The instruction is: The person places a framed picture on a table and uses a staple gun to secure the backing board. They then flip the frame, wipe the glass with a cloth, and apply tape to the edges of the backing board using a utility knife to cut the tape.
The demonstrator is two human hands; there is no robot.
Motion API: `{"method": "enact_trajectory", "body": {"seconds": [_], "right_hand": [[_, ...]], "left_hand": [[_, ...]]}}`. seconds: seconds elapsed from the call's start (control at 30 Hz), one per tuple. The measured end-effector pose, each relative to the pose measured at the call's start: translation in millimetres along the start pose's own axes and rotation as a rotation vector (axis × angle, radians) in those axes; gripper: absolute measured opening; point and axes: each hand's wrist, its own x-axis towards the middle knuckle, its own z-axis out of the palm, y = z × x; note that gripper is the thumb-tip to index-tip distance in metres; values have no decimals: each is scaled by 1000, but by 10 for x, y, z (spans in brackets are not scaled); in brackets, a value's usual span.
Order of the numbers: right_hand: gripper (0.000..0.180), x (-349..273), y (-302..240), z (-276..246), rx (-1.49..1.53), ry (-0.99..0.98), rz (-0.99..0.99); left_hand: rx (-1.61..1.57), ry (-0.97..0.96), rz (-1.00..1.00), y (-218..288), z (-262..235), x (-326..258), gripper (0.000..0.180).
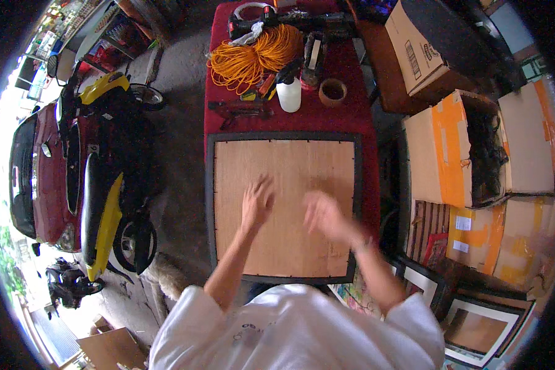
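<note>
A dark picture frame (pixel 210 203) lies face down on a red table (pixel 336 92), its brown backing board (pixel 290 179) facing up. My left hand (pixel 256 202) rests flat on the board's left middle, fingers spread. Over the board's right middle hovers my right hand (pixel 324 216), blurred by motion, fingers apart and holding nothing.
Beyond the frame lie an orange cord coil (pixel 253 58), a white bottle (pixel 289 94), a tape roll (pixel 332 92) and dark tools. Cardboard boxes (pixel 450 148) stack on the right, framed pictures (pixel 475 324) lean at lower right. A yellow-black scooter (pixel 105 179) and a red car (pixel 34 172) stand left.
</note>
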Motion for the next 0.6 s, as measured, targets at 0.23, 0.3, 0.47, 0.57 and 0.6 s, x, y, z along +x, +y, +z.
{"method": "enact_trajectory", "body": {"seconds": [0.23,0.3,0.47,0.57,0.6], "right_hand": [[58,2614,-432,-1600,-949,529,237],[49,2782,-315,-1560,-1092,678,290],[44,1672,-178,-511,-1045,837,-168],[32,454,-127,504,-943,479,-271],[27,156,-48,955,-746,461,-542]], "left_hand": [[-42,-157,-247,514,-481,-1881,18],[-94,-170,-282,539,-545,-2044,16],[-518,-81,-789,486,-577,-1680,23],[-1022,128,-699,486,-618,-1324,36],[-1121,112,-729,485,-672,-1280,39]]}}
